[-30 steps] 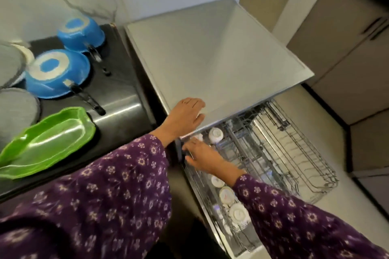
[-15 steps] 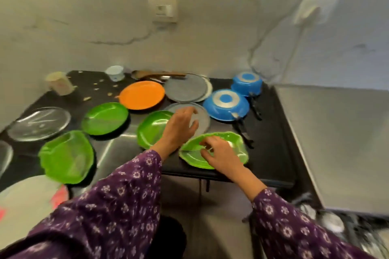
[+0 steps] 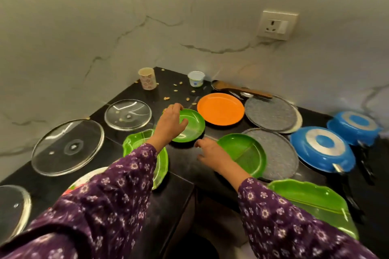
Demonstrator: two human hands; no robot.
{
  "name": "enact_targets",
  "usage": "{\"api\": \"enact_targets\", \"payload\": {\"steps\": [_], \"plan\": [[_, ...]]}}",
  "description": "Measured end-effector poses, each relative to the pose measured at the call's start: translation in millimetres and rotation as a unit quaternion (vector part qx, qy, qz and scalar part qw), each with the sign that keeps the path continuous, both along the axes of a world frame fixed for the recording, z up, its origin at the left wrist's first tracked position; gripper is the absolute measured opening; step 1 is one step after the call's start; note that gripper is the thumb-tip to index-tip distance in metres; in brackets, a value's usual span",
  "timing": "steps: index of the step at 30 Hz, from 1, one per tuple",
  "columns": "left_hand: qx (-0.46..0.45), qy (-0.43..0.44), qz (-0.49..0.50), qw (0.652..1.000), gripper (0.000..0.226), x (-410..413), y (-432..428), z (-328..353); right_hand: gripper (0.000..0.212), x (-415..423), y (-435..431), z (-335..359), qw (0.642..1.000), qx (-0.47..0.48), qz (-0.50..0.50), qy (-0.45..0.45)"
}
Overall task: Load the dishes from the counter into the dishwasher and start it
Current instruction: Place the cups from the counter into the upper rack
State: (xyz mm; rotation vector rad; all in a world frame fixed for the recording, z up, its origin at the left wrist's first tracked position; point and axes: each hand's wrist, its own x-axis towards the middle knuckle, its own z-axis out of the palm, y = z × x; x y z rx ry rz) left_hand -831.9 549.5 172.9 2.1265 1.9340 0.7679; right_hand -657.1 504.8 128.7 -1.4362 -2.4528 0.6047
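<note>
We count four green dishes on the desk. Two are round: the plain green plate and the divided green plate. Two are wavy-edged: the left green tray and the right green tray.

There is one orange plate.

There are two grey round plates, the far grey plate and the near grey plate.

Two blue pans lie upside down, the near blue pan and the far blue pan.

We count three glass lids: the small glass lid, the large glass lid and the cut-off glass lid.

There is one patterned cup, one white tub, one wooden spatula and one wall socket.

Two hands show, the left hand and the right hand.
</note>
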Motion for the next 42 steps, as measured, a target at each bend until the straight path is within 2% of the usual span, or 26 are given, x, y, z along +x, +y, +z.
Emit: {"api": "enact_targets", "payload": {"steps": [3,6,16,24,32,38,42], "plan": [[-0.019,-0.009,0.024,0.999,0.044,-24,23,-3,0.042,-24,19,-7,0.996,-0.021,0.045,-0.07],[-0.035,-0.028,0.056,0.997,0.045,-39,46,-1,0.046,-39,38,-8,0.992,-0.032,0.068,-0.099],[-0.053,-0.038,0.128,0.99,0.049,-95,111,13,0.038,-85,140,8,0.996,-0.015,0.056,-0.065],[-0.068,-0.029,0.162,0.984,0.056,-141,173,9,0.033,-134,237,13,0.994,-0.049,0.049,-0.086],[-0.089,-0.031,0.169,0.981,0.074,-161,252,-9,0.026,-157,301,-16,0.981,-0.058,0.073,-0.172],[-0.119,-0.068,0.203,0.97,0.093,-173,292,-33,0.041,-161,330,-22,0.963,-0.04,0.099,-0.248],[-0.107,-0.083,0.213,0.968,0.097,-183,308,-46,0.038,-163,338,-31,0.96,-0.044,0.105,-0.254]]}}
